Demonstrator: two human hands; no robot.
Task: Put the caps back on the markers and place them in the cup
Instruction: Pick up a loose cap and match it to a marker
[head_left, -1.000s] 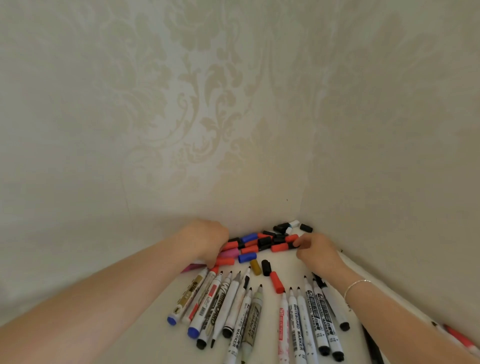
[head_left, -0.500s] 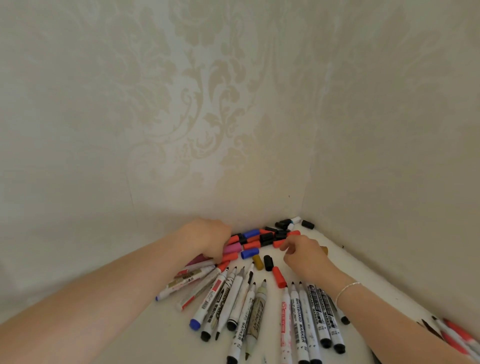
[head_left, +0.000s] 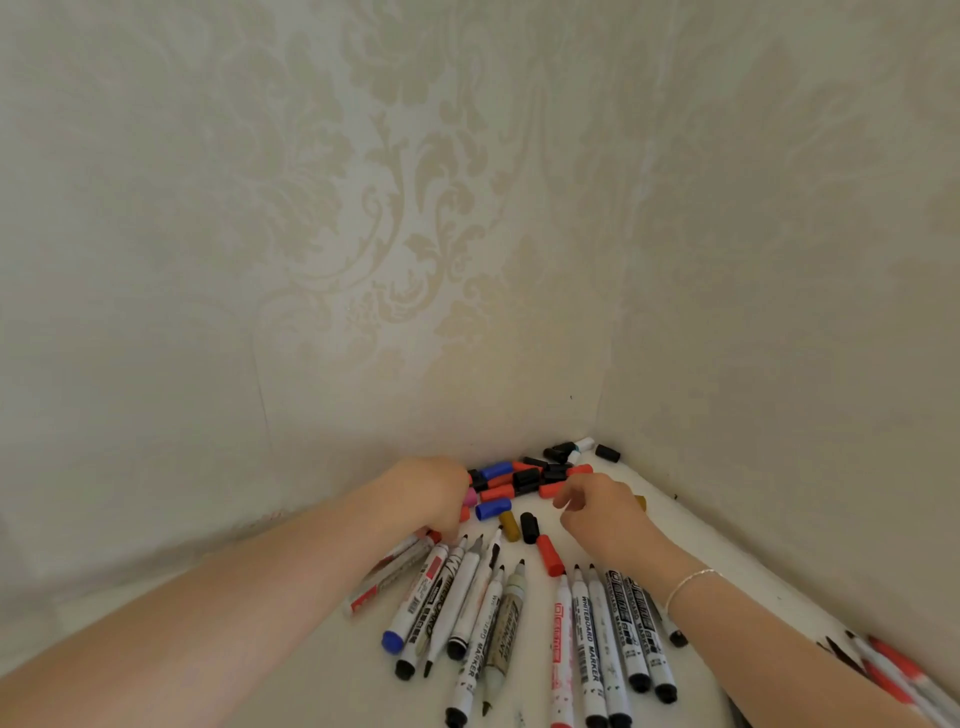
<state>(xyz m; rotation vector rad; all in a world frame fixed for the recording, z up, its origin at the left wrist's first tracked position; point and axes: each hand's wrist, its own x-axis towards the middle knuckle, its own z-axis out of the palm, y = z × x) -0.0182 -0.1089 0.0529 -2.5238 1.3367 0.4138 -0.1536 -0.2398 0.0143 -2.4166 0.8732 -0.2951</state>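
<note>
Two bare hands work at the far corner of a white table (head_left: 291, 670) set against patterned wallpaper (head_left: 363, 234). The left hand (head_left: 434, 496) lies knuckles-up at the edge of the heap of loose caps (head_left: 524, 480), its fingers curled under and hidden, so its grip cannot be told. The right hand (head_left: 597, 512), a thin bracelet (head_left: 691, 582) on its wrist, hovers just beside the heap with fingers loosely curled, holding nothing visible. Roughly twenty caps, red, black and blue, crowd the corner where the two walls meet; four more, one blue, one mustard, one black and one red, lie apart between the hands. About fourteen uncapped markers (head_left: 587, 639) fan out along the near edge, tips pointing toward the caps, and several more (head_left: 893, 670) lie at the right edge beside the wall. Bare tabletop opens on the left side under the left forearm. No cup is in view.
</note>
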